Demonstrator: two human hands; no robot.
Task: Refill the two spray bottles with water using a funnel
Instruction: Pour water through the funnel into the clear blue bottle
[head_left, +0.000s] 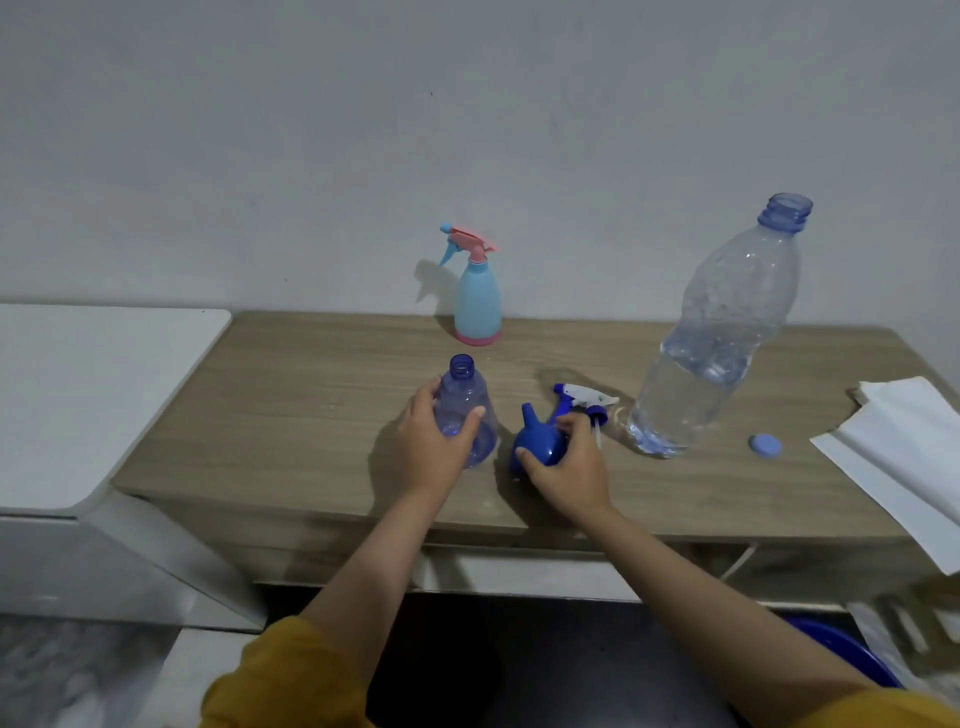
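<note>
On the wooden table, by item:

Table (322, 395): light wood grain, set against a pale wall, long edge toward the viewer.

Blue spray bottle (464, 415): clear blue, upright near the middle of the tabletop, neck bare and open at the top, sprayer off.

Left hand (434, 444): wrapped round the blue spray bottle from the near side, thumb on the left wall, fingertips curled onto the right wall; a firm hold on the lower body.

Funnel (537, 439): dark blue, just right of the blue spray bottle, bowl down at the tabletop, spout pointing up and slightly away; whether resting or lifted, impossible to tell.

Right hand (569, 470): fingers curled over the funnel bowl, thumb at its near left side, index reaching over the far side; gripping it.

Trigger sprayer (584, 400): white and blue, lying on its side just behind the right hand, dip tube trailing toward the near right.

Water bottle (711, 338): large, clear, uncapped, standing right of the trigger sprayer, roughly half full, leaning in the wide-angle view.

Cap (765, 446): pale blue, flat on the wood, just right of the water bottle's base.

Pastel spray bottle (477, 299): light blue body, pink base and sprayer fitted on top, upright at the back edge near the wall, well behind the hands.

Paper (898, 462): white sheets at the right end, overhanging the near edge.

Cabinet (93, 395): white top, adjoining the left end.

Sleeves (280, 675): mustard yellow, pushed up the forearms.
</note>
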